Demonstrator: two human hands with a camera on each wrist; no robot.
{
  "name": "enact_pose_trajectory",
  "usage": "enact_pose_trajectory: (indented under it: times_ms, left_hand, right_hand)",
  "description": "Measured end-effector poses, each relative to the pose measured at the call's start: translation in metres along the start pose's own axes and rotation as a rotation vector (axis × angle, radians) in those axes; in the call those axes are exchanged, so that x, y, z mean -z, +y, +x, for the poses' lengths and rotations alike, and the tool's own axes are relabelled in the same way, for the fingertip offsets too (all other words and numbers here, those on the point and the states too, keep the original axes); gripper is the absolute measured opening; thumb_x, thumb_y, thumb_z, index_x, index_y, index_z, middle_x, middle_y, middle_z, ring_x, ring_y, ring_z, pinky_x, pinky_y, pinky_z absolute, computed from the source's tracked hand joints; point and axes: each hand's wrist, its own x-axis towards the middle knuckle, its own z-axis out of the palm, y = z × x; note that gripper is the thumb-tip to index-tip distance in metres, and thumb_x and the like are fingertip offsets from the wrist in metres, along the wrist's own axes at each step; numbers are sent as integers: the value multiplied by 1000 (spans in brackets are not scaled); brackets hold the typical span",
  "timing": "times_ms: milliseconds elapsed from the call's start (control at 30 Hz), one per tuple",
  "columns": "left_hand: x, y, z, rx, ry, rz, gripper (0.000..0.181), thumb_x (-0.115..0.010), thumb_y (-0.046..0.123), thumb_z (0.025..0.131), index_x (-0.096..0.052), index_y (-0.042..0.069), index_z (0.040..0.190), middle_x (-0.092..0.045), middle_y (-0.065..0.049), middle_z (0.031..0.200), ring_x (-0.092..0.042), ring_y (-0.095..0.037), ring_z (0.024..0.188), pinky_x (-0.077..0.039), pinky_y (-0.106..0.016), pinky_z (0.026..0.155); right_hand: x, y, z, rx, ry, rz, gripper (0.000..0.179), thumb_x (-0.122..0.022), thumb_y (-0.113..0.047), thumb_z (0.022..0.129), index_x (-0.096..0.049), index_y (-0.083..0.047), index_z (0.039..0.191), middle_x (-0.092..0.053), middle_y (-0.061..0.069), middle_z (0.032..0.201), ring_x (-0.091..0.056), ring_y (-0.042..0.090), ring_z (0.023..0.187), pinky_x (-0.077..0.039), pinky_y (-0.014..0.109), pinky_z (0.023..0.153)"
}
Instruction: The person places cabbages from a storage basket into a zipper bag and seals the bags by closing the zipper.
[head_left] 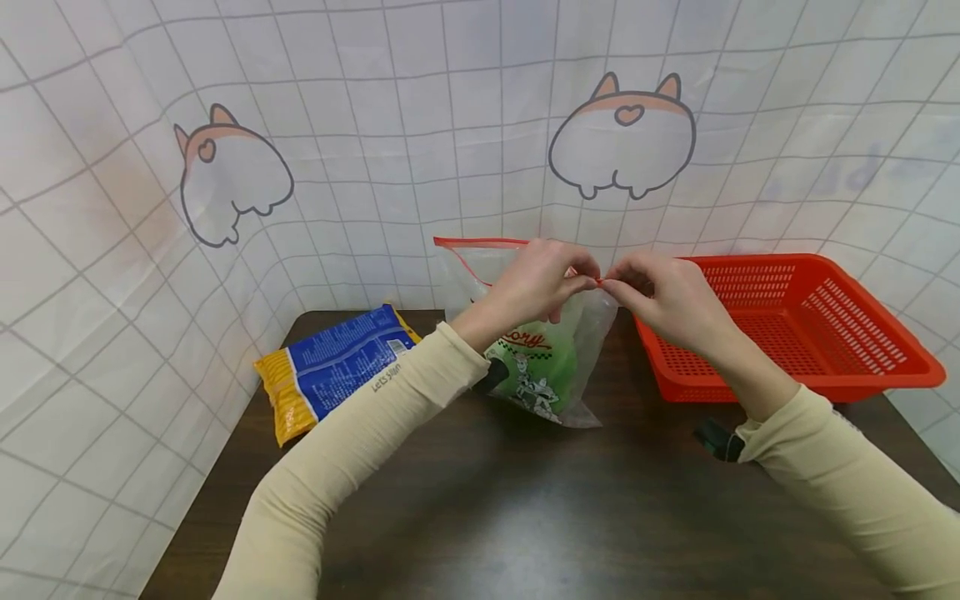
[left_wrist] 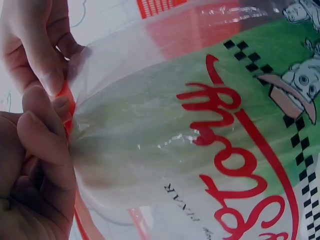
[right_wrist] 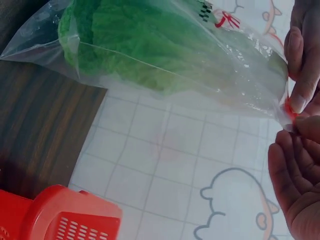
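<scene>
A clear zip bag [head_left: 591, 387] with a red zip strip [head_left: 480, 242] and printed cartoon figures hangs upright between the hands. Inside it, a head of leafy green vegetable [right_wrist: 135, 47], like a cabbage or lettuce, shows through the plastic. With thumb and fingers, my left hand [head_left: 543, 268] pinches the strip close to its right-hand corner. My right hand [head_left: 667, 293] pinches that corner itself, its fingertips right beside the left ones. Toward the left, the strip stands apart and the mouth gapes. The left hand and forearm cover part of the bag in the head view.
A blue and yellow packet [head_left: 341, 358] lies at the table's left rear. On the right stands a red plastic basket [head_left: 885, 383] with slotted walls, near the right forearm. A white gridded cloth [head_left: 375, 167] with cartoon animals hangs behind the dark wooden table [head_left: 480, 508].
</scene>
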Motion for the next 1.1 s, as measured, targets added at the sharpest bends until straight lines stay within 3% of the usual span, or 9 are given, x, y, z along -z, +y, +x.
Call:
enact_pose_trajectory:
  times_ms: [300, 533, 733, 933, 1100]
  left_hand:
    - [3, -2, -3, -15, 14, 32, 13, -65, 17, 95, -74, 11, 103, -71, 0, 97, -56, -11, 42, -48, -21, 53]
    - [9, -10, -8, -69, 40, 90, 17, -66, 15, 95, -74, 11, 109, -72, -1, 107, -56, -7, 43, -49, -19, 59]
    - [32, -32, -20, -5, 137, 90, 25, -65, 18, 95, -72, 10, 118, -69, -4, 117, -57, -9, 43, -50, -22, 74]
    - [44, -61, -27, 47, 228, 16, 27, -63, 19, 97, -69, 9, 121, -67, -6, 122, -60, -18, 45, -48, -27, 49]
    - [50, -90, -31, 114, 341, 1, 28, -61, 24, 98, -68, 10, 121, -65, -6, 123, -62, -22, 53, -45, -26, 52]
  right_hand:
    - [-2, -1, 2, 59, 18, -50, 5, -69, -15, 92, -71, -10, 92, -66, 1, 79, -55, 13, 67, -48, 34, 63]
    - [-1, 5, -4, -65, 9, -24, 10, -67, -19, 94, -71, -10, 97, -67, 1, 83, -58, 15, 72, -49, 34, 66]
    - [5, 19, -13, -188, 8, 17, 18, -65, -26, 95, -70, -12, 104, -68, 3, 88, -58, 18, 77, -47, 25, 67]
    - [4, 26, -15, -196, 8, 56, 20, -65, -27, 95, -69, -11, 107, -68, 4, 91, -58, 19, 78, -46, 18, 65]
    - [3, 26, -15, -197, -2, 70, 21, -65, -28, 95, -69, -12, 107, -68, 4, 92, -59, 19, 79, -47, 17, 66]
